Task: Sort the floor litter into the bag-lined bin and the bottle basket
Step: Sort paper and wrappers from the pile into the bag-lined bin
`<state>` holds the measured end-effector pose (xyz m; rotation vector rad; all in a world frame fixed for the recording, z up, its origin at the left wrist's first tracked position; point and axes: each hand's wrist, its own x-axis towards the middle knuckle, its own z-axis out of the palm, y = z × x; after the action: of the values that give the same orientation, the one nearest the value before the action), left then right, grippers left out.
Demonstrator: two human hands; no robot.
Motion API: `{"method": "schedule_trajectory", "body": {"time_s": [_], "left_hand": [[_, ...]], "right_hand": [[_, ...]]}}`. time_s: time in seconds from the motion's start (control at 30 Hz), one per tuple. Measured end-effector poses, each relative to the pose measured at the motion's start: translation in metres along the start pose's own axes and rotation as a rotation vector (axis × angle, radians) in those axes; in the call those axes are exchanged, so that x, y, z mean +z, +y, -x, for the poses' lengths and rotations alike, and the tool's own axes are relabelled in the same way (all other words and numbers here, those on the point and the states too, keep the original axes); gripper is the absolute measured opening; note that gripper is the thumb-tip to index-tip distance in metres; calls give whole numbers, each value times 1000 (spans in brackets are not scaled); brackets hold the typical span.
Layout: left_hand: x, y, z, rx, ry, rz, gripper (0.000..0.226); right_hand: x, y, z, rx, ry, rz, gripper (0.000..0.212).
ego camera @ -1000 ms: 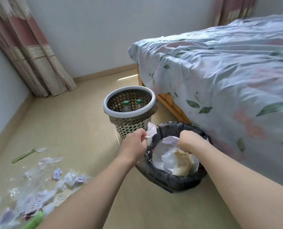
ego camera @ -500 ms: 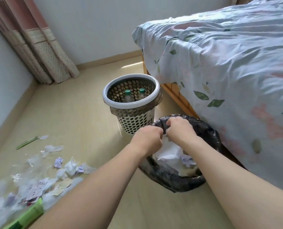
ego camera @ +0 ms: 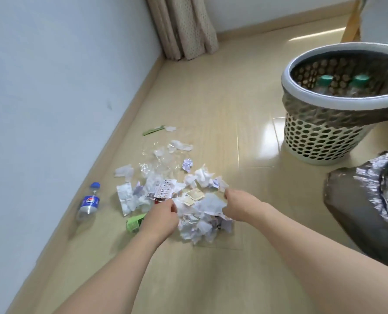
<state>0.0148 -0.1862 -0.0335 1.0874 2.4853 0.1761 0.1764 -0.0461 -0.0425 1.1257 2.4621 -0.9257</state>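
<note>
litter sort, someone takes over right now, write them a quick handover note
Left hand and right hand: both at the paper pile, fingers curled into scraps; grip unclear.
Basket already holds two green-capped bottles. Lined bin at right has paper inside.
Left: the paper pile, the green carton into the bin; the blue-capped bottle by the wall into the basket.

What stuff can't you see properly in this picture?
- Black bag-lined bin: head view, cut off by the right edge, so its contents are mostly out of sight.
- Bottles in the bottle basket: only two green caps show; the basket wall hides the rest.
- Left hand and right hand: fingertips buried in the paper pile, so their grip is unclear.
- Green carton: partly behind the left wrist.
</note>
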Motion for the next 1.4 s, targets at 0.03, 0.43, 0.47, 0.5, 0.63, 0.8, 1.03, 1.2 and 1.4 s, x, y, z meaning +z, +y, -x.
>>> {"method": "schedule_trajectory", "body": {"time_s": [0.03,0.43,0.47,0.5,0.63,0.8,1.03,1.2,1.4], "left_hand": [[8,-15,-1,-1,-22,-7,16],[78,-53,-28,509,343,-226,22],[82,-51,-27,572,345,-250,25],[87,-47,-26,615,332,-278,30],[103,-30,-25,639,270,-431,39],[86,-19,-30,566,273,-312,18],[-5,18,-14,20,64,779,18],[-54,99,14,127,-21,1045,8],[-39,242,59,367,-171,955,15]], "right_hand": [[10,-3,-7,-5,-50,37,29],[50,24,-44,49,147,100,17],[46,25,-44,45,167,59,22],[42,26,-41,34,180,33,26],[22,30,-21,42,210,-21,28],[-10,37,9,99,312,-74,35],[-52,39,48,154,337,-63,26],[-104,44,88,166,426,-41,20],[-150,112,171,328,605,-94,23]]}}
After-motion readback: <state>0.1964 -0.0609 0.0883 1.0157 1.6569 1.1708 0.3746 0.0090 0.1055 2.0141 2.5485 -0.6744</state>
